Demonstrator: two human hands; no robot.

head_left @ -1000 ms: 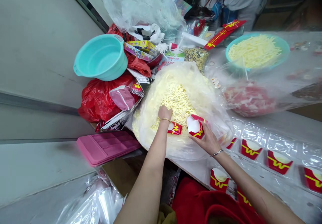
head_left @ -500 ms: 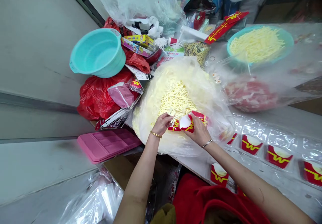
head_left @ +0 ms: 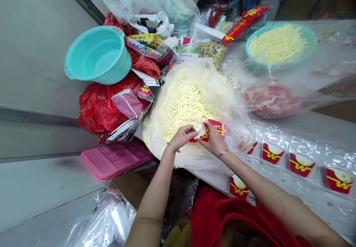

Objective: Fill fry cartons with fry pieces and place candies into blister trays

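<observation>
My left hand [head_left: 184, 136] pinches a few pale yellow fry-shaped sticks [head_left: 198, 127] at the mouth of a small red fries box. Around that fries box [head_left: 205, 135], red with a yellow zigzag and a white inside, the fingers of my right hand [head_left: 213, 140] are closed. More red packaging [head_left: 217, 125] shows just behind my right hand. Beneath both hands spreads a clear plastic bag [head_left: 158, 128], opened out, with a heap of the pale sticks [head_left: 189, 106] in it. My fingers partly hide the box.
Filled red boxes in clear pouches [head_left: 302, 163] lie in a row at the right. A turquoise basin [head_left: 97, 60] rests on red bags [head_left: 102, 106] at the left. Another turquoise basin [head_left: 310, 50] holds pale sticks. A pink tray [head_left: 116, 160] juts over the table's left edge.
My left hand has moved right, bringing the pale sticks to the box's mouth. My right hand still holds the box. The whole view has shifted slightly.
</observation>
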